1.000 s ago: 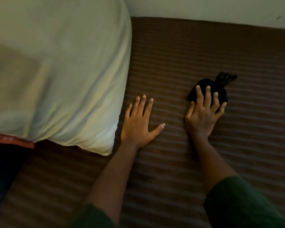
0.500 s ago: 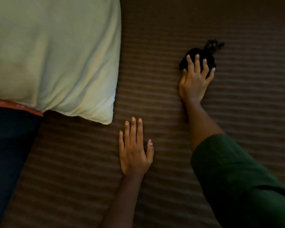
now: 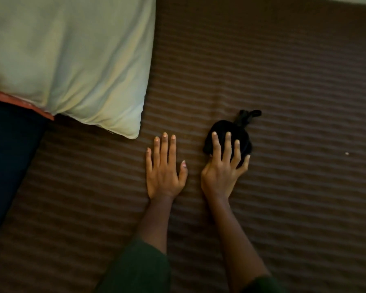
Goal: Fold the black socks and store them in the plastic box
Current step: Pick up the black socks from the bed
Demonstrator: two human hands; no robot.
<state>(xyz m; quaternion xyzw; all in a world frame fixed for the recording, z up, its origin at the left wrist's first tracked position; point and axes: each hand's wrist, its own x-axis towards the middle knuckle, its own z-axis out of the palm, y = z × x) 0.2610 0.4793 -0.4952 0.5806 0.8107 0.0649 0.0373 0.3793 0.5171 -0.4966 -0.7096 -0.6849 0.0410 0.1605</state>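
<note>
A bundle of black socks (image 3: 242, 134) lies bunched on the brown striped bed cover, with a loose end (image 3: 247, 116) sticking out at its far side. My right hand (image 3: 222, 170) lies over the bundle, fingers spread and curled around it. My left hand (image 3: 164, 170) rests flat on the cover just left of it, fingers straight, holding nothing. No plastic box is in view.
A large pale pillow (image 3: 72, 56) fills the upper left, its corner close to my left hand. The brown striped bed cover (image 3: 294, 208) stretches right and toward me. A dark strip (image 3: 9, 166) runs along the bed's left edge. A small white speck (image 3: 347, 153) lies at the right.
My right hand has stayed on the sock bundle while the view shifted. My left hand has moved back up beside the right hand, flat on the cover.
</note>
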